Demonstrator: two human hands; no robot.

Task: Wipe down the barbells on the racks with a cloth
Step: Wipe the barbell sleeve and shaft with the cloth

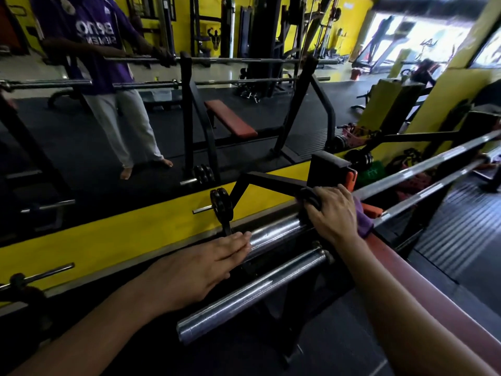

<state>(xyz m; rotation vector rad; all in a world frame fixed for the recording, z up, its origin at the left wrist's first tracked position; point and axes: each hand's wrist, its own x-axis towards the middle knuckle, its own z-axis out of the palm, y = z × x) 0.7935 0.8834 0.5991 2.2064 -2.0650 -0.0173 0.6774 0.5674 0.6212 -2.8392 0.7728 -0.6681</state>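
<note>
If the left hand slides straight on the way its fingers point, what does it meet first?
Likely the right hand gripping the purple cloth on the upper barbell sleeve; the left hand points along that sleeve, though depth is uncertain.

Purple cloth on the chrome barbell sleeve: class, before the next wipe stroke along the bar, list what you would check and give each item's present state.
1. Purple cloth is under the right hand, pressed on the bar: ok.
2. Left hand steadies the upper chrome barbell sleeve, fingertips resting on it: ok.
3. Cloth wrapped fully round the bar: cannot tell, the hand hides it.
4. Thin bar shaft to the right is free of obstacles: ok.
5. Lower chrome barbell sleeve already wiped: cannot tell.
</note>
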